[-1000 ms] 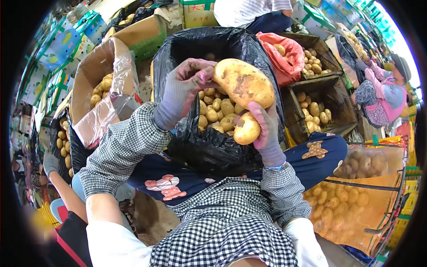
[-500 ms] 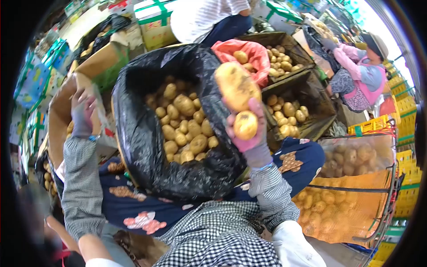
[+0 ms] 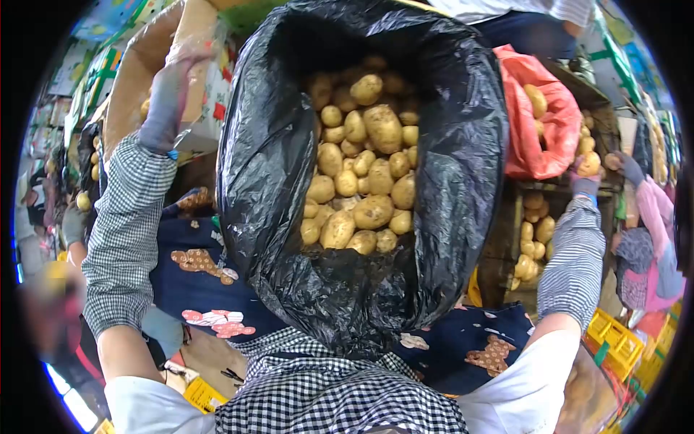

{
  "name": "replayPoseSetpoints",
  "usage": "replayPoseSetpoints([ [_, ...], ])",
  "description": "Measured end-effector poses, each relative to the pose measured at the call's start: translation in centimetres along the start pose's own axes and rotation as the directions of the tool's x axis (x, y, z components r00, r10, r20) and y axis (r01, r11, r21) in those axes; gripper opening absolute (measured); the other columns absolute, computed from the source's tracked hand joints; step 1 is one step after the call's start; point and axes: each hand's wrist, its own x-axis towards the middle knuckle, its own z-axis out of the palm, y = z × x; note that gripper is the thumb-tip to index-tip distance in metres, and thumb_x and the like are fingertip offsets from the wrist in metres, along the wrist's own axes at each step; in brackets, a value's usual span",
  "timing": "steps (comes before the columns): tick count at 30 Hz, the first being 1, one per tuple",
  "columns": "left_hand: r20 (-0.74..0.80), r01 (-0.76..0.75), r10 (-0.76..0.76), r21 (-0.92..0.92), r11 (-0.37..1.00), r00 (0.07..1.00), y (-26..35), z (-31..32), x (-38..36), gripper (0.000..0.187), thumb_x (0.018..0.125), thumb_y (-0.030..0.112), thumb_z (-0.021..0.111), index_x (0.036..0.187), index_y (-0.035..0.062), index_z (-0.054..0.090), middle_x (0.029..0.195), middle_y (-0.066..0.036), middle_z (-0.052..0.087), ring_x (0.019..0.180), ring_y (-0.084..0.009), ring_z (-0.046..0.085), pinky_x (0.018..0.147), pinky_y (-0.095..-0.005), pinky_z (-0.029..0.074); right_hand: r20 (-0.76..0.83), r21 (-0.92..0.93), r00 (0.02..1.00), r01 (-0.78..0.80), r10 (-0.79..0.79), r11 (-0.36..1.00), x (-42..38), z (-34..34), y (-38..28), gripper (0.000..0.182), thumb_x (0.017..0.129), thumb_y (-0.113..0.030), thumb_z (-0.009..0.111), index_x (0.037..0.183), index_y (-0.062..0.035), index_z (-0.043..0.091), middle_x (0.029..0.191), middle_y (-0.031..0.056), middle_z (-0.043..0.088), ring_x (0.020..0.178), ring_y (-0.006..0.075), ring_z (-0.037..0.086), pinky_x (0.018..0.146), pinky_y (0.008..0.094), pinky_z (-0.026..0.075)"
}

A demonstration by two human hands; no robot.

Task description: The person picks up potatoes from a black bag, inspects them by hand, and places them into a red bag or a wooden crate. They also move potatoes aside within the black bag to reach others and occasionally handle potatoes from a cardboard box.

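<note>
A black plastic bag (image 3: 463,166) lines a wide container in front of me, and a heap of potatoes (image 3: 379,177) lies inside it. My left hand (image 3: 172,98), in a grey-pink glove, reaches up to the left by a cardboard box (image 3: 134,79); motion smears its fingers. Stretched out to the right, my gloved right hand (image 3: 584,184) has its fingers round a potato (image 3: 589,163). This hand is just above a dark crate (image 3: 499,249) of potatoes and beside a red bag (image 3: 517,108) with potatoes in it.
At the right edge a co-worker in pink (image 3: 654,217) stretches a gloved hand (image 3: 630,168) close to my right hand. Another person's hand (image 3: 74,224) is at the left, near a potato. Yellow crates (image 3: 614,343) stand at lower right. Someone in dark trousers (image 3: 528,32) sits beyond the bag.
My right hand has moved from beside the black bag out to the right. The large potato it held with a smaller one no longer shows there. My view has turned and shifted.
</note>
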Motion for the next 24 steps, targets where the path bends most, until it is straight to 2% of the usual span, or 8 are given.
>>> replayPoseSetpoints([
  [5, 0.516, -0.526, 0.285, 0.412, 0.744, 0.807, 8.4, 12.1, -3.3, 0.034, 0.089, 0.011, 0.059, 0.124, 0.0072, 0.06, 0.114, -0.006, 0.064, 0.102, -0.0132, 0.058, 0.092, -0.0285, 0.045, 0.046, -0.188, 0.998, -0.026, 0.035, 0.982, -1.5, 0.1, -0.3, 0.036, 0.092, -0.029, 0.048, 0.117, -0.0065, 0.061, 0.106, 0.0137, 0.067, 0.087, 0.0276, 0.068, 0.067, 0.0383, 0.06],
  [7, 0.748, -0.465, -0.017, 0.43, 0.774, 0.664, 6.7, 17.7, -4.9, 0.033, 0.086, 0.01, 0.058, 0.118, 0.0063, 0.063, 0.111, -0.011, 0.065, 0.104, -0.0238, 0.062, 0.092, -0.0358, 0.048, 0.086, -0.175, 0.988, -0.111, 0.127, 0.978, -6.7, 2.8, -0.4, 0.035, 0.093, -0.029, 0.048, 0.116, -0.0065, 0.061, 0.111, 0.013, 0.066, 0.093, 0.0254, 0.067, 0.067, 0.0369, 0.058],
  [9, 0.787, -0.597, -0.3, 0.608, 0.523, 0.539, 0.2, 22.8, -4.5, 0.039, 0.081, 0.016, 0.065, 0.119, 0.0079, 0.064, 0.109, -0.013, 0.066, 0.105, -0.0277, 0.062, 0.093, -0.0383, 0.049, 0.131, -0.188, 0.97, -0.177, 0.203, 0.966, -14.4, 5.0, 0.8, 0.036, 0.093, -0.033, 0.051, 0.116, -0.007, 0.061, 0.11, 0.0116, 0.067, 0.094, 0.0259, 0.067, 0.065, 0.036, 0.057],
  [12, 0.827, -0.916, -0.483, 0.386, 0.114, 0.288, -8.3, 27.8, -2.7, 0.047, 0.079, 0.018, 0.066, 0.124, 0.0078, 0.06, 0.108, -0.016, 0.063, 0.107, -0.0329, 0.06, 0.091, -0.04, 0.051, 0.194, -0.228, 0.904, -0.335, 0.38, 0.914, -26.9, 7.3, 2.2, 0.036, 0.094, -0.034, 0.052, 0.115, -0.0066, 0.061, 0.112, 0.0107, 0.067, 0.087, 0.0243, 0.068, 0.062, 0.0346, 0.056],
  [14, 0.742, -0.776, -0.437, 0.615, 0.141, 0.509, -10.0, 30.2, -3.1, 0.055, 0.079, 0.017, 0.066, 0.131, 0.0071, 0.052, 0.113, -0.018, 0.059, 0.11, -0.0359, 0.058, 0.09, -0.0412, 0.051, 0.224, -0.199, 0.854, -0.431, 0.469, 0.88, -34.4, 8.2, 3.2, 0.036, 0.096, -0.034, 0.05, 0.117, -0.0064, 0.06, 0.113, 0.0101, 0.068, 0.081, 0.0226, 0.068, 0.059, 0.0337, 0.055],
  [16, 0.262, -0.031, -0.42, 0.875, 0.482, 0.869, -10.7, 32.2, -6.8, 0.066, 0.078, 0.015, 0.067, 0.138, 0.0064, 0.042, 0.121, -0.021, 0.052, 0.112, -0.0385, 0.056, 0.092, -0.0426, 0.051, 0.28, -0.147, 0.808, -0.498, 0.518, 0.855, -40.4, 8.4, 5.0, 0.038, 0.097, -0.034, 0.049, 0.121, -0.0064, 0.059, 0.112, 0.0103, 0.068, 0.078, 0.022, 0.068, 0.055, 0.0334, 0.054],
  [18, 0.001, 0.374, -0.548, 0.73, 0.572, 0.836, -9.0, 32.2, -8.1, 0.079, 0.078, 0.013, 0.068, 0.145, 0.0056, 0.028, 0.132, -0.022, 0.041, 0.116, -0.0385, 0.054, 0.094, -0.0421, 0.05, 0.323, -0.092, 0.817, -0.476, 0.478, 0.875, -44.2, 8.3, 7.2, 0.042, 0.097, -0.036, 0.048, 0.125, -0.006, 0.057, 0.113, 0.0117, 0.067, 0.078, 0.0226, 0.066, 0.052, 0.0335, 0.052],
  [24, 0.242, 0.105, -0.441, 0.771, 0.628, 0.864, -10.2, 29.0, -6.1, 0.084, 0.07, 0.036, 0.079, 0.131, -0.0071, 0.041, 0.112, -0.026, 0.063, 0.097, -0.032, 0.065, 0.085, -0.0339, 0.054, 0.415, -0.106, 0.821, -0.386, 0.393, 0.917, -47.5, 8.4, 11.8, 0.045, 0.097, -0.035, 0.047, 0.13, -0.0041, 0.053, 0.114, 0.016, 0.064, 0.074, 0.0265, 0.066, 0.047, 0.0339, 0.053],
])
